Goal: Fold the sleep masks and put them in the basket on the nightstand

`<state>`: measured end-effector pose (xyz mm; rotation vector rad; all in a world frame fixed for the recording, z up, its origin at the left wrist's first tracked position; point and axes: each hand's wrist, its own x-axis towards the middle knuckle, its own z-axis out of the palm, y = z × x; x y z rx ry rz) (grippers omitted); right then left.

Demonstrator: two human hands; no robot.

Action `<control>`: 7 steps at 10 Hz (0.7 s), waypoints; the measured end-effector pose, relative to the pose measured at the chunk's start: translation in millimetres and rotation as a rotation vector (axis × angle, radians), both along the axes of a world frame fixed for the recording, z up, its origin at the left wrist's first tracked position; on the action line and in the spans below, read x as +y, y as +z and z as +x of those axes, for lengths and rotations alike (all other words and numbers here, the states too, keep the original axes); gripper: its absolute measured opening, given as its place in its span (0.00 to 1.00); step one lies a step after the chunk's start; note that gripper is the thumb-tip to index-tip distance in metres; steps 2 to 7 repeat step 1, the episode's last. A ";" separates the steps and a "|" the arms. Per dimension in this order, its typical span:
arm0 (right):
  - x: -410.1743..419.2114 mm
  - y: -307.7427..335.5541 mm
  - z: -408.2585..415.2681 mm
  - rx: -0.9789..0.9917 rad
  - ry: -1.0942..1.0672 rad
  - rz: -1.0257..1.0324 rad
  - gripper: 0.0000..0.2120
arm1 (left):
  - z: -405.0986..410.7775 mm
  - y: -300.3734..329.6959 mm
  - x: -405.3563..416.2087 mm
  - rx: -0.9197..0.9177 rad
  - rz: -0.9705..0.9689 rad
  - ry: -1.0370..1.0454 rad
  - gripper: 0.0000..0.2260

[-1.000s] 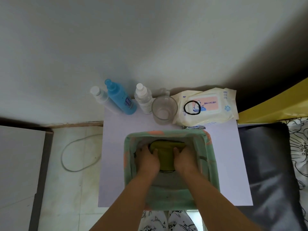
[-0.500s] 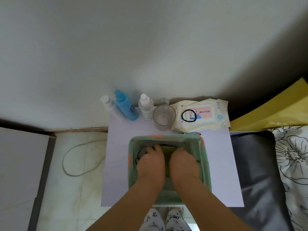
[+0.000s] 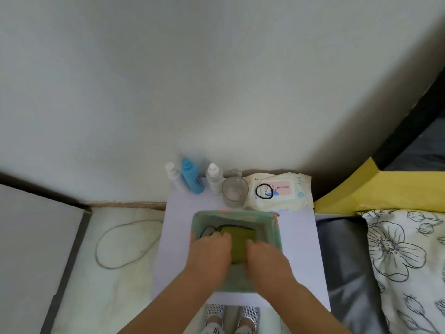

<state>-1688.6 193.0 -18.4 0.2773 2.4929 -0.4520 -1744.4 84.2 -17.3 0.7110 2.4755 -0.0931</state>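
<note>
On the white nightstand (image 3: 178,237), seen from the head camera looking straight down, stands a soft green basket (image 3: 274,232) with orange patches along its far rim. Both of the person's hands are lowered inside it. The left hand (image 3: 209,251) lies palm down on the left part of the basket's floor, fingers pointing toward the far wall and touching the left edge of the folded olive-green sleep mask (image 3: 238,244). The right hand (image 3: 265,255) lies palm down on the right, its fingers just at the mask's right edge. Whether either hand actually pinches the fabric or merely rests flat against it cannot be told, as the fingertips are blurred and partly turned under. The mask lies between the two hands on the basket's bottom, and a thin black strap (image 3: 216,228) curls out from its far left corner.

Along the far edge of the nightstand, from left to right, stand a small white bottle (image 3: 172,173), a blue bottle (image 3: 192,177), a white spray bottle (image 3: 214,177) and a clear glass cup (image 3: 234,192); a pack of wet wipes (image 3: 291,194) lies flat at the right, with a black hair tie (image 3: 264,191) on top of it. To the left, a cord (image 3: 120,242) loops on the pale floor. To the right lies a floral pillow (image 3: 407,261).
</note>
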 end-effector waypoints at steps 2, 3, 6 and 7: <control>5.6 20.8 12.1 0.066 0.007 0.014 0.09 | 7.5 19.3 -6.3 -0.006 0.085 0.057 0.10; 5.6 20.8 12.1 0.066 0.007 0.014 0.09 | 7.5 19.3 -6.3 -0.006 0.085 0.057 0.10; 5.6 20.8 12.1 0.066 0.007 0.014 0.09 | 7.5 19.3 -6.3 -0.006 0.085 0.057 0.10; 5.6 20.8 12.1 0.066 0.007 0.014 0.09 | 7.5 19.3 -6.3 -0.006 0.085 0.057 0.10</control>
